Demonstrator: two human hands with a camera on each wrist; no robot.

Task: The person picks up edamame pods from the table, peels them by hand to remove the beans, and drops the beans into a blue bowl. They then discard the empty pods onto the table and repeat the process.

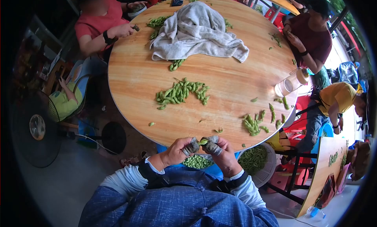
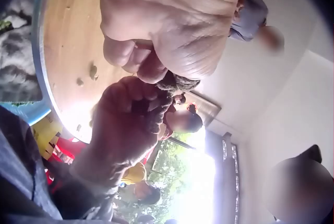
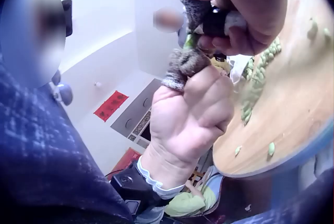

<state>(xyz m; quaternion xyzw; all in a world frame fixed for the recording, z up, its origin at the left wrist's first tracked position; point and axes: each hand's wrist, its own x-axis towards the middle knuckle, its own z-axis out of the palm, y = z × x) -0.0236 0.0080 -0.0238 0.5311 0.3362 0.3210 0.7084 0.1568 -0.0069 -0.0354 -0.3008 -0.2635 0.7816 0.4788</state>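
A green soybean pod (image 1: 202, 142) is held between both hands, just over the near table edge. My left hand (image 1: 176, 150) pinches one end, with worn grey cloth covers (image 1: 191, 147) on its fingertips. At the other end, my right hand (image 1: 227, 158) pinches with similarly covered digits. A bit of the pod's green shows between the fingertips in the right wrist view; in the left wrist view the fingers hide it. Beyond the hands lies a heap of pods (image 1: 182, 91), with a smaller group of pods (image 1: 251, 125) to the right. Shelled green beans (image 1: 196, 161) are below the hands.
The round wooden table (image 1: 133, 78) bears a grey towel (image 1: 188, 34) draped over a mound and a clear bottle (image 1: 288, 84) at right. A white basket (image 1: 271, 164) of pods stands below the right edge. People sit around; a fan (image 1: 37, 127) stands left.
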